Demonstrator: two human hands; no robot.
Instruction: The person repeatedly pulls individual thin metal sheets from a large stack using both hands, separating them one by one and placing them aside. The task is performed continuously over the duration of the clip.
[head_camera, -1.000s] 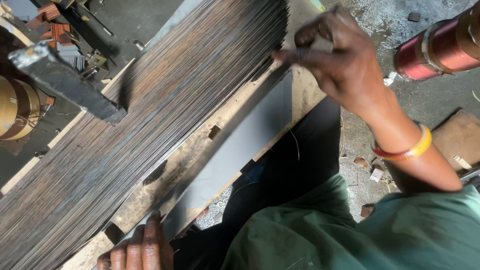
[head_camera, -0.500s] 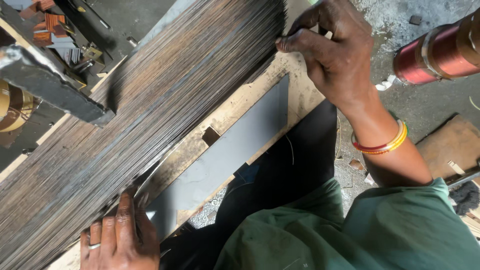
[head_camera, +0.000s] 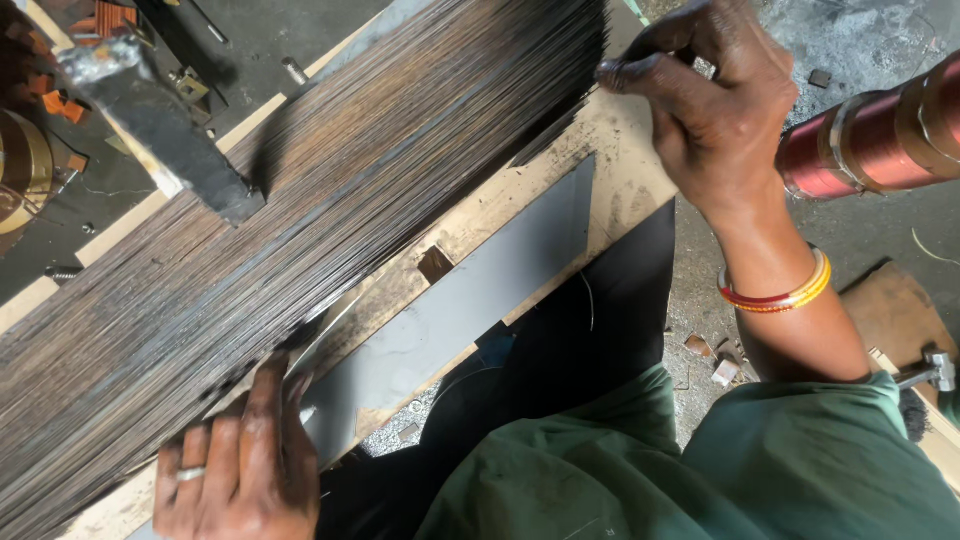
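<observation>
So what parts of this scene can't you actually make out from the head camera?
- Left hand: wrist cut off by the bottom edge.
- Right hand: fingertips curl behind the stack of thin metal sheets, so their grip is hidden.
- The stack runs off the left and top edges.
- Copper coil: cut off by the right edge.
- Hammer: mostly hidden behind the green sleeve.

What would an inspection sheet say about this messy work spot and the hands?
Surface: wooden bench, worn and dusty.
Job's things: long stack of thin metal sheets set on edge; one grey metal strip lying flat beside it.
Clutter: dark metal block atop the stack; hammer at right.
Hands: left hand pressing the stack's near end; right hand at its far end.
Cables: copper wire coil.
Surroundings: gritty floor with scraps.
</observation>
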